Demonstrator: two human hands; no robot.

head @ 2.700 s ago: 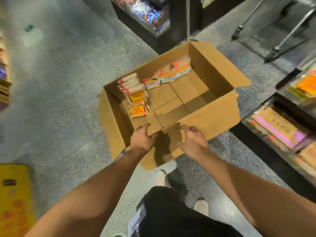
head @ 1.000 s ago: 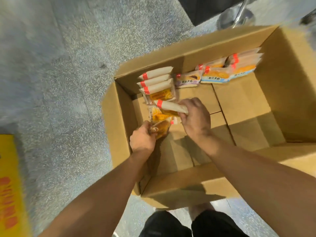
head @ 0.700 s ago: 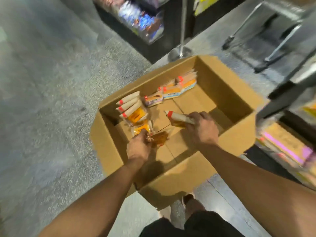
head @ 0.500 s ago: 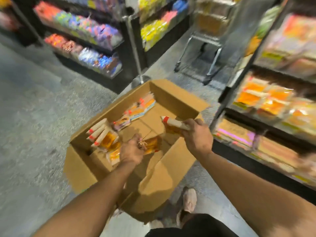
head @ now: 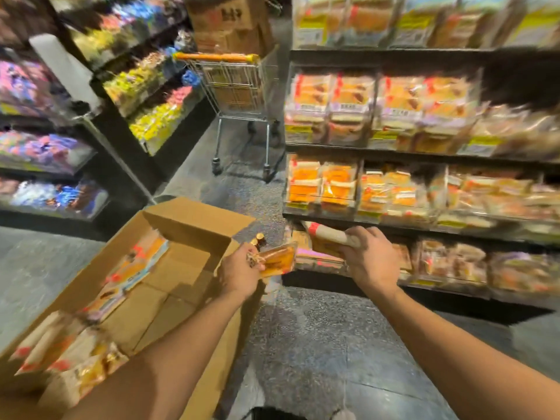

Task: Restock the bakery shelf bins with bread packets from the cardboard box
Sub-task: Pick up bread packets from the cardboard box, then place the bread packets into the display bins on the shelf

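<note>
From the head view, two bare forearms are seen reaching forward from six o'clock. The left hand point(head: 239, 272), just left of centre, is curled round the gathered end of a clear bread packet point(head: 277, 260) with orange-brown contents; the packet is held level, pointing toward three o'clock. The right hand point(head: 371, 262), just right of centre, is closed round the near end of a second, paper-coloured packet point(head: 328, 236) marked with a red band at its far end; that packet is held just in front of the lowest bins.

The cardboard box point(head: 194, 221) is set on the floor at eight o'clock, open at the top, with one flap folded inward at its far corner. More packets point(head: 133, 268) are lined along its far-left wall, and another cluster point(head: 60, 356) is seen in its near-left corner, blurred by motion. Both held packets are clear of the box.

The bakery shelf point(head: 424, 153) fills the frame from one to four o'clock, with four tiers of clear-fronted bins stocked with orange and brown packets point(head: 321, 186); labels cannot be read.

A wire shopping trolley point(head: 236, 86) with an orange handle is parked at twelve o'clock, brown cartons point(head: 230, 22) stacked behind it. Shelves of brightly wrapped goods point(head: 145, 95) are ranged from nine to eleven o'clock. The floor point(head: 318, 344) is speckled grey.
</note>
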